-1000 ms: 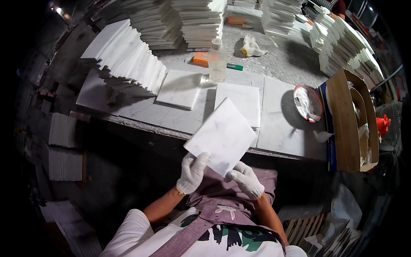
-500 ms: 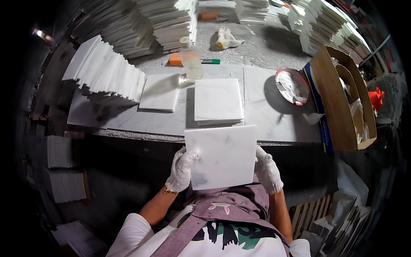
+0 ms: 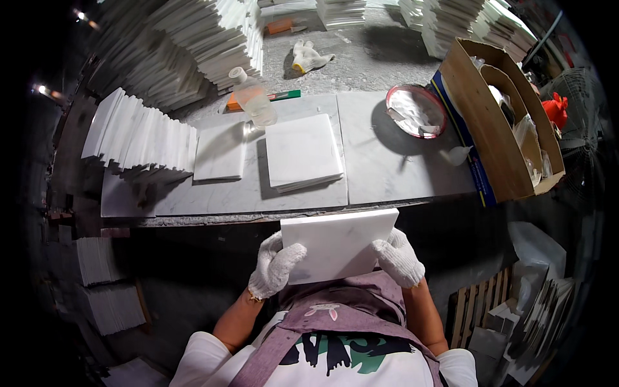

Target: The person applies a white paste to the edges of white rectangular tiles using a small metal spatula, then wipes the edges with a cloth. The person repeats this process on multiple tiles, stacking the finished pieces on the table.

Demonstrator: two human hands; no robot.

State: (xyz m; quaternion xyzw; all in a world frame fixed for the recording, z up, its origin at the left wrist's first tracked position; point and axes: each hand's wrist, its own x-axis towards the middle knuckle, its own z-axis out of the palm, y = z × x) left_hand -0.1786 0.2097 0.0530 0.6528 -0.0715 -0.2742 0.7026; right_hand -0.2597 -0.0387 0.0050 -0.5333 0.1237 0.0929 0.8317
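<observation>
A square white marble tile (image 3: 338,246) with faint grey veining is held tilted in front of my apron, just below the table's front edge. My left hand (image 3: 275,266), in a white knit glove, grips its left side with the thumb over the face. My gloved right hand (image 3: 398,258) grips the right side the same way. The fingers behind the tile are hidden. Beyond it on the table lies a short stack of similar tiles (image 3: 303,151). Left of that stack is another flat tile (image 3: 220,151), and a clear plastic bottle (image 3: 256,103) stands behind.
A long row of tiles (image 3: 138,132) stands at the table's left. On the right are a round red-rimmed container (image 3: 416,111) and an open cardboard box (image 3: 496,122). Farther back lie a loose glove (image 3: 309,57), an orange-and-green item (image 3: 284,95) and tall tile stacks (image 3: 213,39).
The tile's top edge has tipped toward me, showing its thickness. My right thumb has come onto its face. The view has shifted, so the table items appear farther left.
</observation>
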